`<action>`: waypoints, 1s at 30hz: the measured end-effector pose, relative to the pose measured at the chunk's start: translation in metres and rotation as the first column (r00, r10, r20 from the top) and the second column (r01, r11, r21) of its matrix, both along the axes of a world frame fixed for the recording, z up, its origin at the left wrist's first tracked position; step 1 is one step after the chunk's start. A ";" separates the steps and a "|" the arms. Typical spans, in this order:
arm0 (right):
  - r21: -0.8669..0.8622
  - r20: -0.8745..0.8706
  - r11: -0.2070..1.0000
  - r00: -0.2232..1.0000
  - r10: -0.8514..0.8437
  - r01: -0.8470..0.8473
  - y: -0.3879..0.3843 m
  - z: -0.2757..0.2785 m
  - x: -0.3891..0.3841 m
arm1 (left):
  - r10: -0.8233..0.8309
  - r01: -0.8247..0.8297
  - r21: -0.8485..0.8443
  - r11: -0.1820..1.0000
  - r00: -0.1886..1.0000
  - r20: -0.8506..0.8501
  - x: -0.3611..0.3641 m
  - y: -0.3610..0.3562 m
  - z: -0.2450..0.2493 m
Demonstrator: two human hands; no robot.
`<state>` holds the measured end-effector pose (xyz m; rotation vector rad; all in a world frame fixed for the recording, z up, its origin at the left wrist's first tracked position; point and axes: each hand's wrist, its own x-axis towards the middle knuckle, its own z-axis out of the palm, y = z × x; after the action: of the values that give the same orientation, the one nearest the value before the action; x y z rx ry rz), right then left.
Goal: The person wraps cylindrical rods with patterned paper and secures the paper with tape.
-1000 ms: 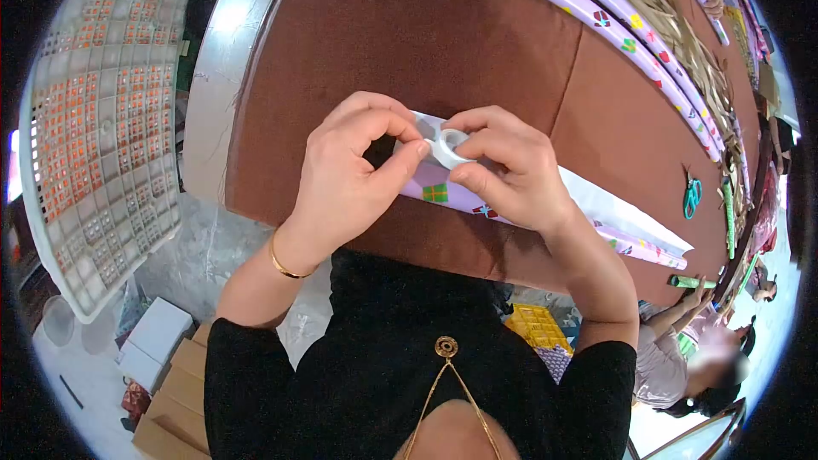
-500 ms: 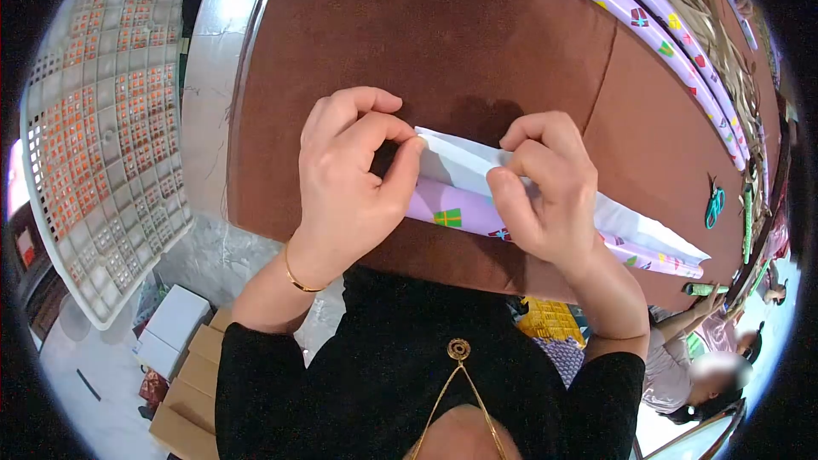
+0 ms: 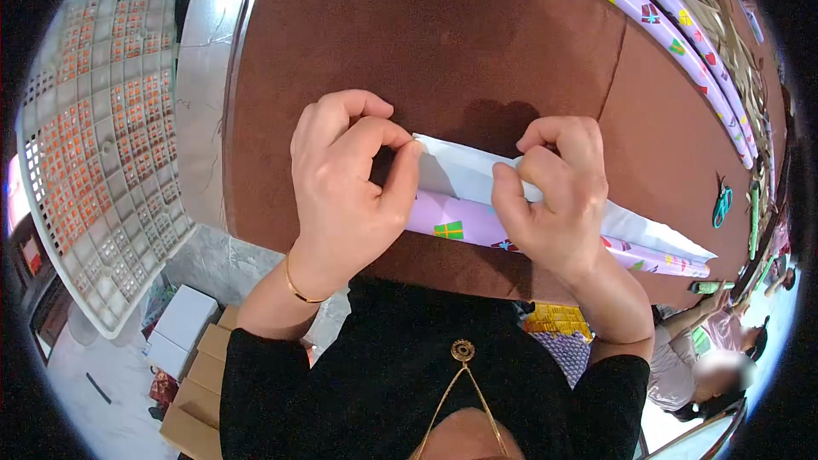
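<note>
A sheet of lilac wrapping paper (image 3: 477, 221) printed with small gift boxes lies along the near side of the brown table. Its white inner side (image 3: 464, 172) faces up where the long edge is turned back. My left hand (image 3: 349, 179) pinches the left end of that edge between thumb and index finger. Farther right, my right hand (image 3: 558, 196) grips the same edge, thumb against bent index finger. The paper tapers to a narrow, partly rolled end at the right.
More gift-patterned rolls (image 3: 673, 38) curve along the far right of the brown table (image 3: 409, 34). Teal-handled scissors (image 3: 722, 206) lie near them. A pale plastic crate (image 3: 106, 153) stands at left, cardboard boxes (image 3: 200, 396) below it. Another person (image 3: 694, 366) is at the lower right.
The turned-back white edge lies flatter, without the raised fold seen before. Both hands keep their pinch, and the right has shifted slightly. The whole view has moved a little.
</note>
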<state>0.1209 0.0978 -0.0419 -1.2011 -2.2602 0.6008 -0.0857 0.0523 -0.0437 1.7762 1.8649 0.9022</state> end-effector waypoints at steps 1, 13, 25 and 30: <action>-0.001 0.001 1.000 1.000 -0.004 0.004 0.000 -0.001 0.000 | 0.003 -0.004 -0.006 1.000 1.000 -0.009 0.000 0.000 0.000; -0.018 0.053 1.000 0.998 -0.012 0.013 0.000 0.000 -0.003 | 0.009 -0.010 -0.019 1.000 0.998 -0.055 0.002 0.002 0.001; 0.015 0.060 1.000 0.998 -0.012 0.012 0.001 -0.002 -0.004 | -0.004 0.005 0.011 1.000 0.996 -0.090 0.002 0.003 -0.004; 0.027 0.069 0.999 0.997 -0.019 0.017 0.001 -0.002 -0.005 | -0.022 0.027 0.047 0.999 0.994 -0.104 0.002 0.003 -0.005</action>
<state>0.1155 0.0990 -0.0434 -1.2460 -2.3047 0.5290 -0.0836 0.0558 -0.0491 1.9039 1.8950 0.8687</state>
